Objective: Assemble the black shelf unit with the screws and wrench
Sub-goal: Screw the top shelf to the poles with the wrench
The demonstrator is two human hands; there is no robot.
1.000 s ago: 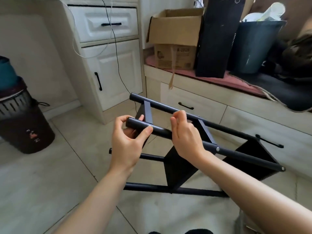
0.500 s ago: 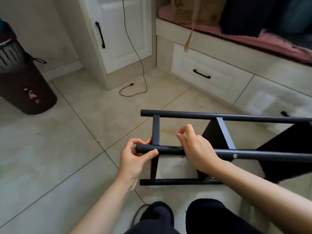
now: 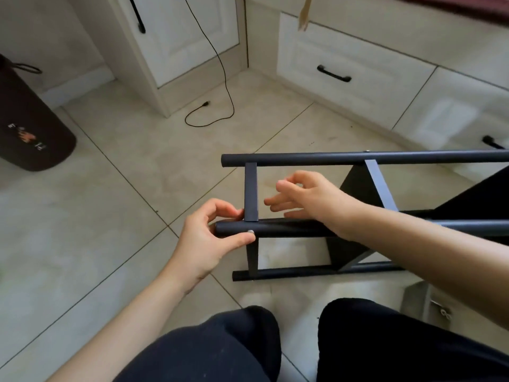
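Left hand around shelf tube

L hand sits near-centre, thumb and fingers curled in a pinch, forearm running in from near-left. R hand hovers just right and farther, fingers spread loose, holding nothing; R forearm comes in from right edge. Both knees at near edge.

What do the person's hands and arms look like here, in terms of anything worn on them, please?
Both the left hand and the right hand are bare: no gloves, rings, watch or bracelets show. Both forearms are uncovered as far as the picture's edge, with no sleeve in view. Below them, the legs wear dark trousers.
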